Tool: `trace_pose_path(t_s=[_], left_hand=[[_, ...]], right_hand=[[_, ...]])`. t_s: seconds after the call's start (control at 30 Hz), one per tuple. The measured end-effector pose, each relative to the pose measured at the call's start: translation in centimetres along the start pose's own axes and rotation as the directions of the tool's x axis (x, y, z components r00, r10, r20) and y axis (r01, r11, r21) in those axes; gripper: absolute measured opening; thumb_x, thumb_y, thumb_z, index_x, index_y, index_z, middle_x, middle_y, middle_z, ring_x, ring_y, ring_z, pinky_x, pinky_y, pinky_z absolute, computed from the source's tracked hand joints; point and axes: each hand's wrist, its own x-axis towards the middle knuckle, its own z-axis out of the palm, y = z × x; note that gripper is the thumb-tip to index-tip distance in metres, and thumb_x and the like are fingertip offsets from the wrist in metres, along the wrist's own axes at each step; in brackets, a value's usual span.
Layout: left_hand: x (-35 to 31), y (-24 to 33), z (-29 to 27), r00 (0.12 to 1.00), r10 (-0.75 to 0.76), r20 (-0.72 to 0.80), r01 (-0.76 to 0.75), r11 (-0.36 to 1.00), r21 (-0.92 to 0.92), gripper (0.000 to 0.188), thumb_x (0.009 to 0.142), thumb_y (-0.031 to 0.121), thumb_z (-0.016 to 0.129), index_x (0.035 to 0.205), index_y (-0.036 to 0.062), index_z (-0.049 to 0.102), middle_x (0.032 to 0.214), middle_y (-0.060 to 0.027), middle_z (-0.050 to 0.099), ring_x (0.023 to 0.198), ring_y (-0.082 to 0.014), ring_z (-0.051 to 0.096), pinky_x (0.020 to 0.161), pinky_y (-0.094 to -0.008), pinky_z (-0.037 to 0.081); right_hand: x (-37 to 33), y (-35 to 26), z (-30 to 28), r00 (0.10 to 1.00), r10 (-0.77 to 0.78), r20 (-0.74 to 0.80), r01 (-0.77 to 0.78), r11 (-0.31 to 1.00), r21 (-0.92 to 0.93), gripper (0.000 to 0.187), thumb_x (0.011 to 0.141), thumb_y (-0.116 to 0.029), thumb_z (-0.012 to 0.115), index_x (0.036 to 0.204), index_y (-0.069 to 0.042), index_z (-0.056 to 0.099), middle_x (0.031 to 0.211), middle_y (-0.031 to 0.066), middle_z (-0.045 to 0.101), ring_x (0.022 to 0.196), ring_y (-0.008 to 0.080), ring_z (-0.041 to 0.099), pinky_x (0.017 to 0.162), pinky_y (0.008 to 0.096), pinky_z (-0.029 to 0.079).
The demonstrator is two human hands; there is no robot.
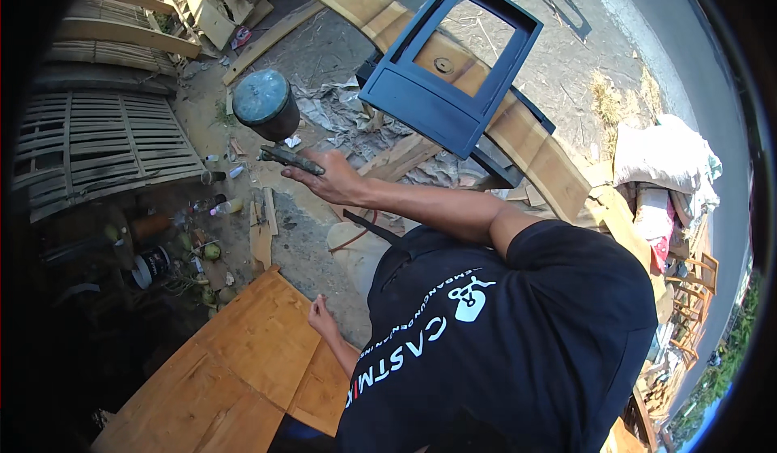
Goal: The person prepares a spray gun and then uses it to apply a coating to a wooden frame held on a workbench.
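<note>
My right hand point(333, 176) is closed around a spray gun point(293, 160) with a dark round cup point(273, 111) under a dull blue-grey lid. Ahead and to the right, a dark blue wooden frame point(429, 109) with a rectangular opening rests on a long wooden plank point(534, 145). Dark leg-like parts stick out beneath it. The spray gun is apart from the frame. Low down, my left hand point(321, 317) hangs beside a brown wooden panel point(251, 340), its fingers curled with nothing seen in them. My body hides part of that arm.
A slatted bamboo structure point(97, 141) stands at left, with bottles and a white bucket point(150, 267) near it. Crumpled sheeting point(340, 113) and loose boards lie on the ground. A reddish hose point(356, 238) hangs by my waist. White sacks point(664, 157) are piled at right.
</note>
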Motion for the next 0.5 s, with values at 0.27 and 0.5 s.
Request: trace_pose_path(t_s=[0.27, 0.5], left_hand=[[24.5, 8.9, -4.7, 0.943, 0.306, 0.131, -0.309, 0.951, 0.0, 0.035, 0.108, 0.025, 0.054, 0.104, -0.0061, 0.071, 0.095, -0.011, 0.074, 0.087, -0.0195, 0.068, 0.084, -0.0343, 0.053], [42.0, 30.5, -2.1, 0.561, 0.516, 0.648, -0.521, 0.828, -0.208, 0.035, 0.109, 0.026, 0.053, 0.125, -0.0044, 0.063, 0.118, -0.0118, 0.069, 0.111, -0.02, 0.065, 0.101, -0.0348, 0.05]], right_hand=[[12.1, 0.8, 6.0, 0.972, 0.031, -0.235, -0.051, 0.996, -0.079, 0.043, 0.096, -0.041, 0.071, 0.096, 0.001, 0.069, 0.071, 0.0227, 0.065, 0.068, 0.0407, 0.067, 0.063, 0.0465, 0.049], [21.9, -0.7, 11.9, 0.821, 0.145, -0.552, -0.243, 0.964, -0.108, 0.063, 0.094, -0.06, 0.066, 0.101, 0.002, 0.072, 0.073, 0.0279, 0.067, 0.075, 0.0447, 0.07, 0.068, 0.0486, 0.052]])
